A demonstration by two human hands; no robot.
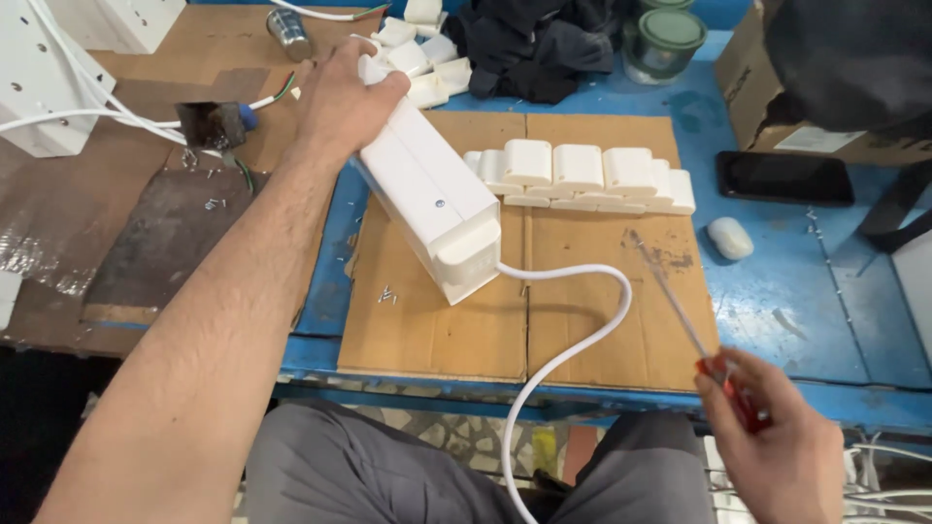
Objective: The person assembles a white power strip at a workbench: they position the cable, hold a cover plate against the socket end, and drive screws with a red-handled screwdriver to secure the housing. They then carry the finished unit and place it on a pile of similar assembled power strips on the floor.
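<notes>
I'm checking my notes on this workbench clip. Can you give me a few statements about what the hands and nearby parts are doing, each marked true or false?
1. The left hand grips the far end of the long white housing. True.
2. The right hand holds pliers. False: it holds a red-handled screwdriver.
3. A white cable leaves the housing's near end. True.
4. The row of white caps lies on bare blue table. False: it lies on the cardboard sheet.
5. A dark phone lies on the blue table. True.
</notes>
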